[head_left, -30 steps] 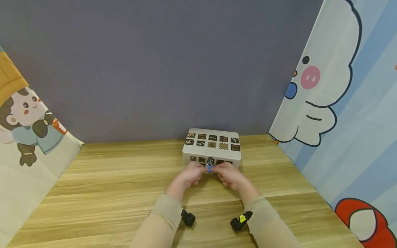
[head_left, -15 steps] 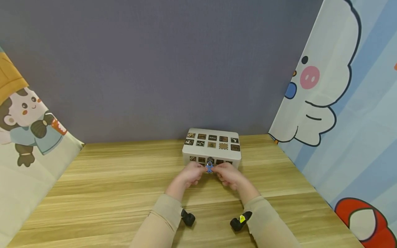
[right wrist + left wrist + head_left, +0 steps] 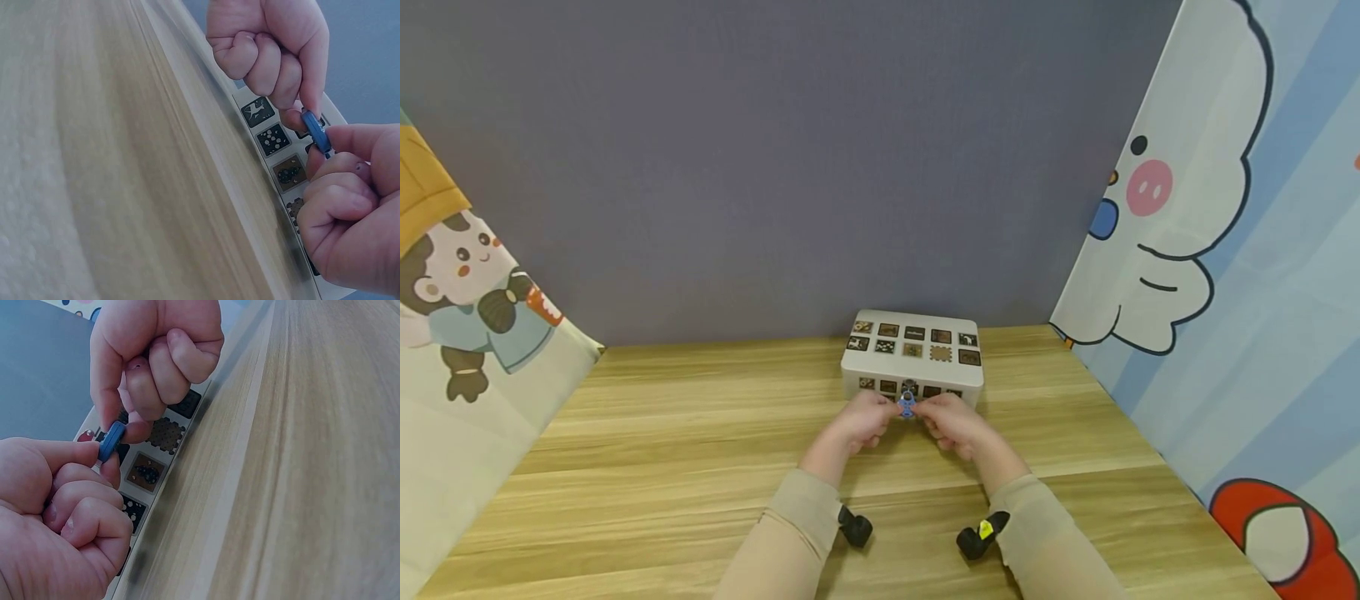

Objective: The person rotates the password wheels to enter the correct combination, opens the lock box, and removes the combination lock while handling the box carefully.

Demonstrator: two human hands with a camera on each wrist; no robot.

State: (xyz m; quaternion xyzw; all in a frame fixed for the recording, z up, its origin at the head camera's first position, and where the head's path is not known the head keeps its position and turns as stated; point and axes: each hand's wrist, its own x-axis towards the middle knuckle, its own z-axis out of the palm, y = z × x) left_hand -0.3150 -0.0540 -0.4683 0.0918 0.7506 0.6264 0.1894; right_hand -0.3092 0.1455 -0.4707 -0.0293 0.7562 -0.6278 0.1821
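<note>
A small blue padlock hangs at the metal clasp on the front of a white box printed with little square pictures. From the left, my left hand pinches the padlock's body between thumb and forefinger; my right hand pinches it from the other side. The left wrist view shows the padlock edge-on between both sets of fingertips, the other fingers curled in. In the right wrist view, the fingers cover part of the padlock. Whether its shackle is locked cannot be made out.
The box stands at the back of a wood-grain table, close to a grey panel. Cartoon-printed sheets border the left and right sides. Black wrist cameras sit on both sleeves.
</note>
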